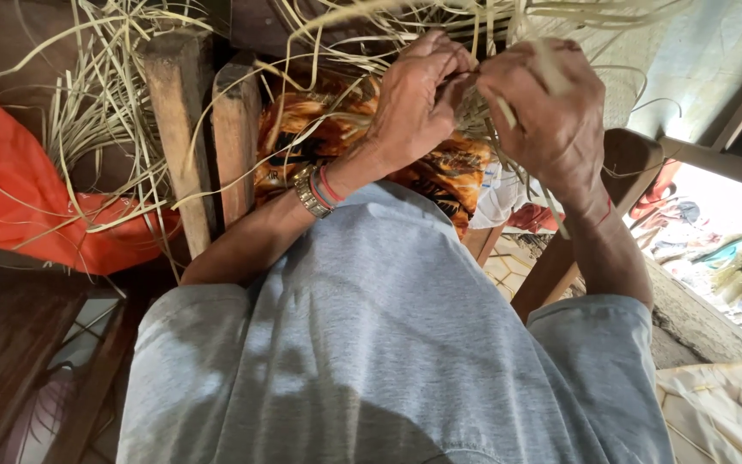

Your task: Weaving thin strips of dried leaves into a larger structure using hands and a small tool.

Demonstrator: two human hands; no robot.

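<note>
Left hand (414, 99) and right hand (547, 112) both pinch pale straw strips (474, 107) at twelve o'clock. Loose strands (105, 112) splay at ten o'clock. A hard tug could snap one.

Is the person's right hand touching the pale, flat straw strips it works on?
Touching. The head view shows the right hand closed around the pale straw strips, one strip passing between its fingers.

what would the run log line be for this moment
left hand: gripping pale straw-like strips | right hand: pinching same strips | nearby: wooden slats, orange cloth | strip ends loose
</note>
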